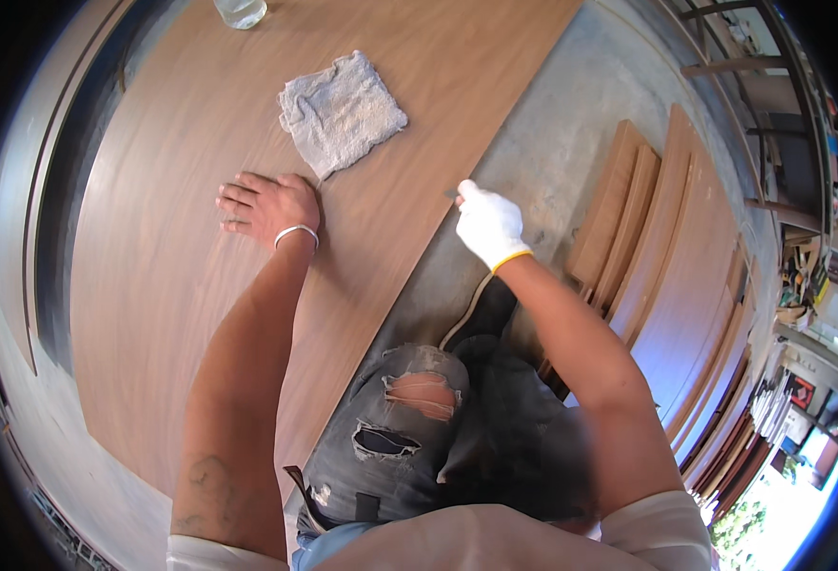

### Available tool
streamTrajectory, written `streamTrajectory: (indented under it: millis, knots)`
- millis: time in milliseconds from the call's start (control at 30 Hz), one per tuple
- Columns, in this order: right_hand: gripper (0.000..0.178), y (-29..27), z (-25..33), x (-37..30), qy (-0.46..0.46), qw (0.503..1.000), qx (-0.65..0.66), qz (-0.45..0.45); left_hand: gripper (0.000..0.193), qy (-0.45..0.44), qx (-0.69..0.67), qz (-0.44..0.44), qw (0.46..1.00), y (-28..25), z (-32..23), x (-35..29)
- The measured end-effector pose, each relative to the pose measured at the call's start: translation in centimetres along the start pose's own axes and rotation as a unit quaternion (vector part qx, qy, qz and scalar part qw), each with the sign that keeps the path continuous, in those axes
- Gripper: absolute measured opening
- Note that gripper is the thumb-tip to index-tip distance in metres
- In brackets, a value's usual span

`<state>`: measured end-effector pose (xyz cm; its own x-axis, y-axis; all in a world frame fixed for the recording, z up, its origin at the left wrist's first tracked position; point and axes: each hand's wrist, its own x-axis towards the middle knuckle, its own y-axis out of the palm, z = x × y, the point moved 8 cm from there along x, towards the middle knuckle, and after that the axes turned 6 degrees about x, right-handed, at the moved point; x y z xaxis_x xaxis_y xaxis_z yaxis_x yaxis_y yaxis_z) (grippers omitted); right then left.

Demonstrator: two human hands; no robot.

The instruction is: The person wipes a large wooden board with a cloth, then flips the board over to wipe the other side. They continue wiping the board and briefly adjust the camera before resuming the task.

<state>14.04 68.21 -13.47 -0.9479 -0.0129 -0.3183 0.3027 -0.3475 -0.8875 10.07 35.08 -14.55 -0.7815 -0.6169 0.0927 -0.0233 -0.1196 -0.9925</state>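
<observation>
A large wood-grain panel (181, 314) lies flat in front of me. My left hand (268, 206) rests bare on it, palm down with fingers stretched out and a white band at the wrist. In a white knit glove with a yellow cuff, my right hand (491, 225) is closed at the panel's right edge. From its fingers a small flat grey blade (451, 193) sticks out toward that edge; the glove hides the rest of it. Beyond my left hand lies a folded greyish-white cloth (345, 109) on the panel.
A clear container of liquid (242, 11) stands on the panel's far end. On the right, several wooden boards (661, 257) lean or lie stacked over the grey concrete floor (542, 124). A dark metal rack (761, 133) rises at the far right. My knee in torn dark trousers (409, 419) is beside the panel.
</observation>
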Motion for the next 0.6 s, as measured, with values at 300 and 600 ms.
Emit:
streamTrajectory:
  millis: [300, 600]
  knots:
    - [0.010, 5.3, 5.9, -7.2, -0.057, 0.997, -0.019, 0.049, 0.068, 0.066, -0.058, 0.014, 0.996, 0.5, 0.8, 0.1]
    - [0.011, 4.3, 3.1, -5.1, 0.017, 0.999, 0.030, -0.020, 0.064, 0.402, -0.103, 0.022, 0.910, 1.0, 26.2, -7.6]
